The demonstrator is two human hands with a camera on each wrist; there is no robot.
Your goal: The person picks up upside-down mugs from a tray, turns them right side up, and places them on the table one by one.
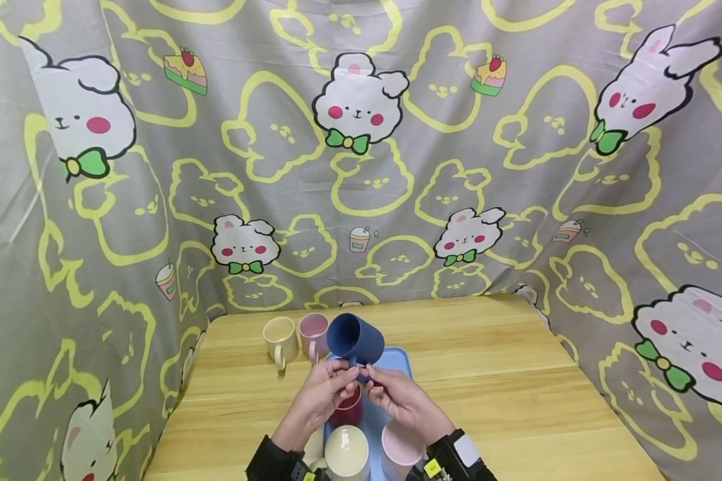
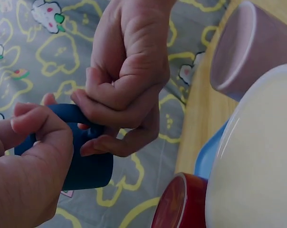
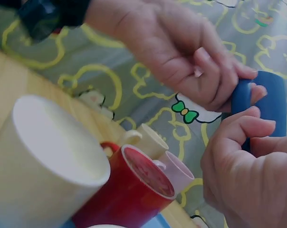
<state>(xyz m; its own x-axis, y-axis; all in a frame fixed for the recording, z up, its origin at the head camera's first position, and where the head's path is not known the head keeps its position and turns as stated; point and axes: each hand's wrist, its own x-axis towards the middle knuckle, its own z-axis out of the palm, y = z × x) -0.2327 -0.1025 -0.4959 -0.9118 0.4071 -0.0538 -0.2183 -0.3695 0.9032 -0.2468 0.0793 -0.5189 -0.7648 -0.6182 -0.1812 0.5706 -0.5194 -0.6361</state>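
Left hand [image 1: 327,393] and right hand [image 1: 402,395] grip the matte dark-blue cylindrical mug [image 1: 368,341] by its handle [image 2: 69,113]. Apparent step: mid-air handling; next move likely requires steady grip.

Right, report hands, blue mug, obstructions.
Left fingers and right fingers on handle of blue mug. Mug tipped, held aloft. Red mug nearby, apparently not blocking.

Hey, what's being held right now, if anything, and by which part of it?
A dark blue mug, held by its handle: the left hand and the right hand both grip it there.
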